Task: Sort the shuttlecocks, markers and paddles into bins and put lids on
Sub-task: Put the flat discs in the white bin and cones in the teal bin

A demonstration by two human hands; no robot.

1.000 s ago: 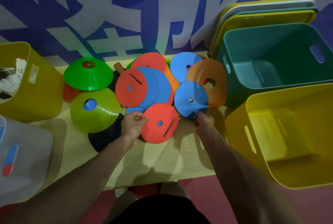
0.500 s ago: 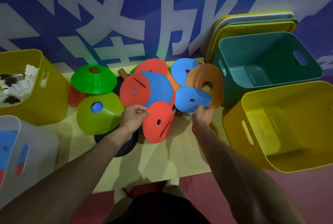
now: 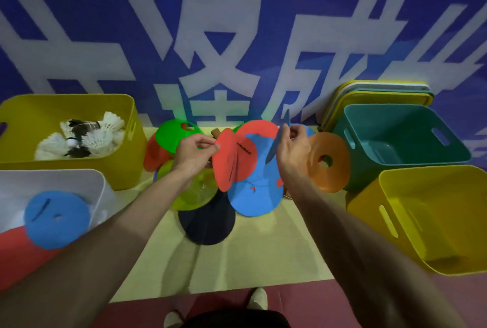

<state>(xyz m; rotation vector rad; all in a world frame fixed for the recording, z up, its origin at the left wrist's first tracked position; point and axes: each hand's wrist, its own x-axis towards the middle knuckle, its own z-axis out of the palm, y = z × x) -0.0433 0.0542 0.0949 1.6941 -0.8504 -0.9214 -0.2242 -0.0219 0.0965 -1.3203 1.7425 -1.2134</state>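
Head | left fingers [image 3: 208, 144] pinch red marker [image 3: 226, 161] | right fingers [image 3: 295, 132] pinch blue marker [image 3: 274, 148]

Bare table [image 3: 237, 267] nearside; marker pile [image 3: 253, 190] beyond, probably overlapping.

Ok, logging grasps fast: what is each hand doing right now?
Left hand: fingers closed, pinching the edge of a red flat marker, lifted.
Right hand: fingers closed, pinching a blue flat marker, lifted edge-on.
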